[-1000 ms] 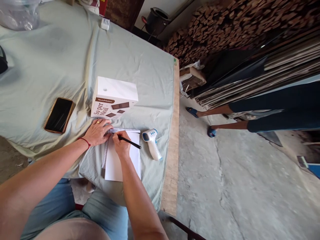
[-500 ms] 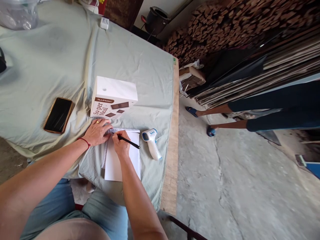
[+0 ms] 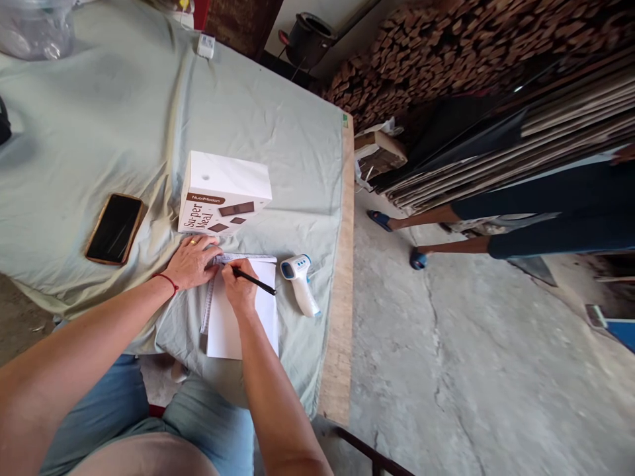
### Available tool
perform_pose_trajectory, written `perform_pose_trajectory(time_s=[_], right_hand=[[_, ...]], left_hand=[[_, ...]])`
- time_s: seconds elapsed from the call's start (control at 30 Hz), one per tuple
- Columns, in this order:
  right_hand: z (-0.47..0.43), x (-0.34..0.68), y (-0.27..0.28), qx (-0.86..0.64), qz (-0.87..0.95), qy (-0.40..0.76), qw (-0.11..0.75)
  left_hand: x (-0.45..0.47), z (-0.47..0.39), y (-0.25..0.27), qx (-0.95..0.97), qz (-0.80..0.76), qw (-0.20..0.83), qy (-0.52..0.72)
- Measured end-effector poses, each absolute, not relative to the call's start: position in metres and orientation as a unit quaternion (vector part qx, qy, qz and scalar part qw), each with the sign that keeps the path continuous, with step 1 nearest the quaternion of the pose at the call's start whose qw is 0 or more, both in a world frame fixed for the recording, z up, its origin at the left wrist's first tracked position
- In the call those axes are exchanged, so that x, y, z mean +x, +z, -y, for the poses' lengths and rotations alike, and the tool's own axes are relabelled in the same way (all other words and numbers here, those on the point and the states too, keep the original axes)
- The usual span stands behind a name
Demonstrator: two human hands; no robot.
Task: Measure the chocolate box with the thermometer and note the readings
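The notebook [image 3: 223, 334] lay open on the cloth [image 3: 268, 112] covering the surface [image 3: 342, 264], at the near edge in front of the seated person. The grip of the right hand [image 3: 241, 289] was clamped around a black pen [image 3: 258, 283] near the top of the page; the right forearm covered part of the sheet. The left hand [image 3: 194, 262] lay palm down at the notebook's upper left corner, its grip apart, fingers slightly spread and holding nothing. A white box [image 3: 227, 175] stood directly beyond the left hand, restricting space on the far side. A white and blue thermometer [image 3: 301, 284] lay just beside the notebook's right edge. A phone [image 3: 114, 228] lay to the left, clear of both hands. A clear plastic container [image 3: 34, 30] occupied the far left corner. Beyond the surface, stacked firewood [image 3: 421, 53] lined the wall, and another person's legs [image 3: 540, 211] stood on the concrete floor [image 3: 476, 350].
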State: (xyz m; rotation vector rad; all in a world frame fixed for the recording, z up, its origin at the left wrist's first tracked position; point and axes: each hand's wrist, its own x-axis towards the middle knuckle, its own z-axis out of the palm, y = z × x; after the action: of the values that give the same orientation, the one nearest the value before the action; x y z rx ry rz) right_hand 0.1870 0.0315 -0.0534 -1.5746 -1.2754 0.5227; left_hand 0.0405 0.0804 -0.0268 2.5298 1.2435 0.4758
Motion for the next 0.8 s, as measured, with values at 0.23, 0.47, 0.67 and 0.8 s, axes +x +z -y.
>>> perform_pose_trajectory(time_s=[0.23, 0.47, 0.67, 0.8], right_hand=[[-0.031, 0.187, -0.052, -0.657, 0.514, 0.213, 0.509], [-0.031, 0.187, -0.055, -0.65, 0.535, 0.203, 0.499], [-0.029, 0.192, -0.047, -0.656, 0.53, 0.147, 0.516], [-0.022, 0.208, -0.033, -0.643, 0.615, 0.067, 0.451]], left_hand=[[0.04, -0.081, -0.028, 0.877, -0.428, 0.139, 0.168], [0.041, -0.081, -0.027, 0.877, -0.428, 0.138, 0.167], [0.039, -0.081, -0.028, 0.875, -0.428, 0.147, 0.172], [0.038, -0.084, -0.03, 0.875, -0.422, 0.15, 0.187]])
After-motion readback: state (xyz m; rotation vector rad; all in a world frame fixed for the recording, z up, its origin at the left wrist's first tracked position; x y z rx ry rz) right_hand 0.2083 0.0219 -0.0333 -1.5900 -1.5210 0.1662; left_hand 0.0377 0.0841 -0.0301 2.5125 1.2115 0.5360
